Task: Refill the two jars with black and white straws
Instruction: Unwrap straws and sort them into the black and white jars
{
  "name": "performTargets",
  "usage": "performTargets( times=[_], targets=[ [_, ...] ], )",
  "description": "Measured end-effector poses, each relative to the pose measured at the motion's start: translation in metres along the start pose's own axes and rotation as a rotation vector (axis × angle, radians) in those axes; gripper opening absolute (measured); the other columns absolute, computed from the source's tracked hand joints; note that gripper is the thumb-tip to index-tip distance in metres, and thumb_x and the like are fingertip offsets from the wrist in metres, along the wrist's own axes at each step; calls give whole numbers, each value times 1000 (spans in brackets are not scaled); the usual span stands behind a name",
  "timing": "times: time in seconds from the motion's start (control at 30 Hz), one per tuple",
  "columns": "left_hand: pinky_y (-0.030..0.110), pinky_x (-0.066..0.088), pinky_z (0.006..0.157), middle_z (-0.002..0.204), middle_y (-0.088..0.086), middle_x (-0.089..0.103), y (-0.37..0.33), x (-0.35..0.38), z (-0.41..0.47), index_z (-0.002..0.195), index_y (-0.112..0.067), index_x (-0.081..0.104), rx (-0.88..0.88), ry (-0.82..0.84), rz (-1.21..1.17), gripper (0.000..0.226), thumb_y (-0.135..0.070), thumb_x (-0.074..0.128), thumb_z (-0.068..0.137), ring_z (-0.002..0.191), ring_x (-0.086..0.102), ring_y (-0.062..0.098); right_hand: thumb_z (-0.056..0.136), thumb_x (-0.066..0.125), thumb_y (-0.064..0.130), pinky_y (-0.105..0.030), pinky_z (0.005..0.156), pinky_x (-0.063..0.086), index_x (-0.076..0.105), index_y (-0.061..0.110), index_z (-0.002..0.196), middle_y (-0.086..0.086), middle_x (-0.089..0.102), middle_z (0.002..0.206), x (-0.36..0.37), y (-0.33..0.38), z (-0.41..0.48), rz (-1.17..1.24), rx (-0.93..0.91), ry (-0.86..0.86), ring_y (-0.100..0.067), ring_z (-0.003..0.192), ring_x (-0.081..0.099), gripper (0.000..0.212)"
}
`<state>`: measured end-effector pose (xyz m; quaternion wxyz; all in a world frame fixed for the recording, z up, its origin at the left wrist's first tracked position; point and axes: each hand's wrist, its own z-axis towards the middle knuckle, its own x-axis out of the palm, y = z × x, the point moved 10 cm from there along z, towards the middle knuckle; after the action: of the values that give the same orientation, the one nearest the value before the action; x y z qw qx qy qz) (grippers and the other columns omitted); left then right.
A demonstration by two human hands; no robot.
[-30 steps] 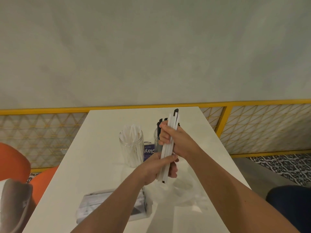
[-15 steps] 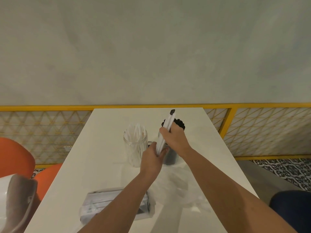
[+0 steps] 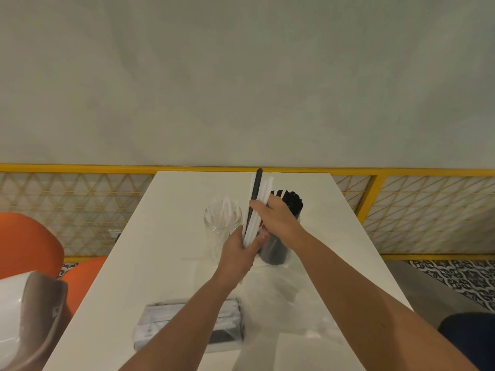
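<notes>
Grip: left hand (image 3: 239, 254) and right hand (image 3: 277, 220) both curl round mixed straws (image 3: 253, 223). Light, slick, crushable; best held mid-length, gently. Exact count unclear.

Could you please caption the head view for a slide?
Left hand and right hand grip a black-and-white straw bundle near the white-straw jar and black-straw jar.

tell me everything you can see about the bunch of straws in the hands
The bundle of straws is mostly white with one black straw that sticks out highest. They look like thin plastic tubes, held near upright, tops leaning slightly right. The left hand grips the lower end, the right hand the middle. It is seen between the white-straw jar and the black-straw jar.
</notes>
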<state>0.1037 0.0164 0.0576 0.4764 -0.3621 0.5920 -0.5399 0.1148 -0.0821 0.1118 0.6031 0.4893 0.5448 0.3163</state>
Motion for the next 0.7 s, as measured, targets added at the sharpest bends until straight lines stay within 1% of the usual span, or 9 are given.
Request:
performTargets(
  times=[0.07,0.17,0.27,0.37,0.47,0.53,0.57,0.6,0.7],
  targets=[
    [18,36,41,55,2,47,-3,-1,-2,87,-15,52,7,34,-85,26,-38,43,96,42,39,12,98,43,29,-10,51,40,53,19,84,3,53,70,3,4,0,5,-7,25,-8,63,52,20],
    [19,36,40,57,8,44,-5,-7,-2,80,-17,50,-9,22,-142,35,-41,33,98,44,38,15,98,42,29,-16,58,47,59,14,101,0,64,86,13,5,5,65,-19,46,-14,76,61,22],
    [20,38,39,61,2,52,-3,-12,0,96,-11,54,-40,-9,-137,34,-39,33,99,41,45,9,97,43,23,-18,61,45,59,5,98,-1,59,77,16,4,8,127,-17,-10,-10,69,56,25],
    [19,42,41,65,1,57,-4,-16,1,107,-12,54,-42,-13,-117,35,-37,31,100,40,51,6,96,44,18,-15,58,45,55,11,89,2,54,67,16,3,9,247,-13,-57,-9,62,53,15],
    [17,48,48,69,4,57,-5,-25,5,101,-16,56,-11,-84,-7,32,-38,32,99,54,56,10,99,41,20,-16,48,46,49,14,93,0,46,63,16,5,9,369,-18,-111,-8,50,46,11],
    [32,55,62,73,14,60,-2,-29,7,95,-8,56,5,-119,72,37,-37,34,99,64,60,24,99,41,24,-21,47,41,47,16,90,0,40,62,17,8,12,417,-29,-138,-8,46,39,13],
    [40,56,66,74,15,61,0,-30,7,91,-7,54,-5,-132,65,35,-36,35,99,67,61,28,98,43,27,-22,46,39,46,18,87,0,39,62,18,10,13,419,-36,-137,-7,46,37,15],
    [42,55,65,72,12,61,1,-31,6,85,-9,52,-15,-147,48,33,-34,36,99,64,61,27,97,46,30,-22,46,38,47,20,84,0,40,61,20,13,14,392,-51,-128,-7,47,38,16],
    [28,44,49,58,2,48,-5,-39,5,71,-16,38,20,-196,105,32,-30,38,99,48,46,11,86,62,39,-27,58,49,51,20,85,0,50,67,22,26,15,112,-130,-135,-10,59,49,22]
  ],
)
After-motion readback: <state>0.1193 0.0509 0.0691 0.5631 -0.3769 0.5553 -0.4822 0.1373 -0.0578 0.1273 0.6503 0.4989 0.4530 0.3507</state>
